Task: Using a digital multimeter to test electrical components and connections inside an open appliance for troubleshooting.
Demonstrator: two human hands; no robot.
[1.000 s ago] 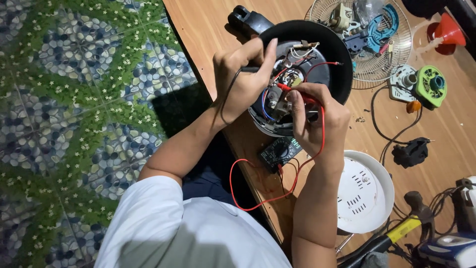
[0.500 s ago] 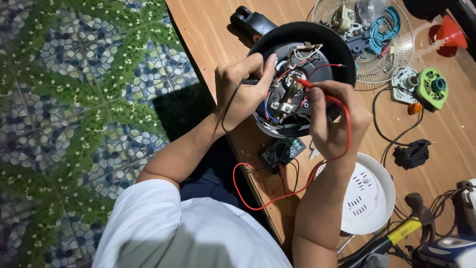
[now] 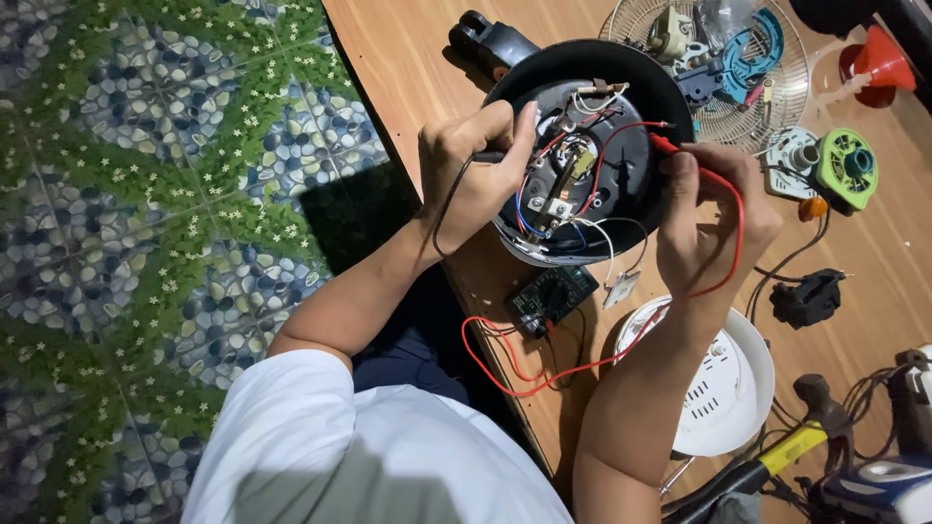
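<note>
On the wooden table (image 3: 408,58) beside pebble-patterned floor (image 3: 146,194), left hand (image 3: 476,170) and right hand (image 3: 704,218) clamped on probes.

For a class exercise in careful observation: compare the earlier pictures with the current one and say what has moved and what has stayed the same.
The right hand with the red probe moved from the wiring at the centre out to the right rim of the black appliance base. The left hand keeps its black probe at the left side. Multimeter, white cover and fan grille stayed put.
</note>
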